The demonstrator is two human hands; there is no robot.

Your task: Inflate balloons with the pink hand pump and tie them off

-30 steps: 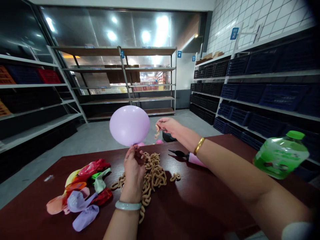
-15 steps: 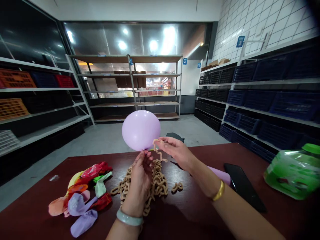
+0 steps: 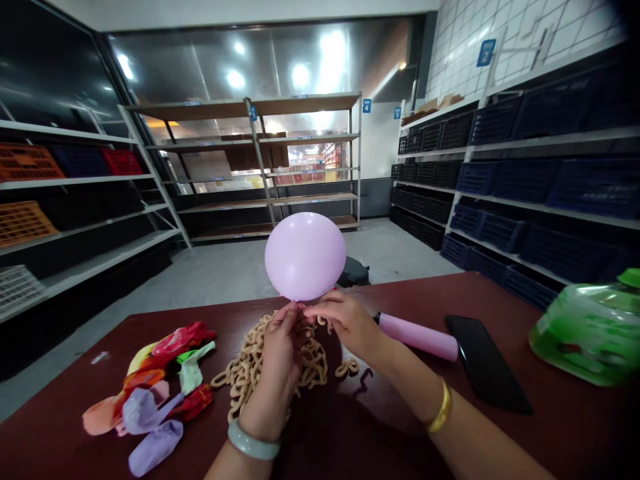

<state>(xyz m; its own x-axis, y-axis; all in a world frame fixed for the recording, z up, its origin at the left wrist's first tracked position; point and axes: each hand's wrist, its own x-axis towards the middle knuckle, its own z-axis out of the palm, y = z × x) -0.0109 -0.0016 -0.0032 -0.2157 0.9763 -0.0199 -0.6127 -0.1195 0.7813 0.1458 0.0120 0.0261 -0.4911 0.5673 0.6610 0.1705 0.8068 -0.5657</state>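
Note:
A lilac inflated balloon is upright above the table, its neck pinched between the thumb and fingers of my left hand. My right hand is closed beside the neck, its fingertips meeting those of my left hand. From its fingers hangs a tan, wavy rubber band, partly hidden by the hand. Beneath both hands lies a heap of similar tan rubber bands. A few loose bands lie just right of the heap.
Several uninflated balloons lie on the dark red table at left. To the right are a pink hand pump, a black flat device and a green-capped jug. Shelves with crates surround the room.
My right hand has brought the rubber band leftward to the balloon's neck, against my left fingers. In view, the balloon sits further right, and the camera has tilted slightly.

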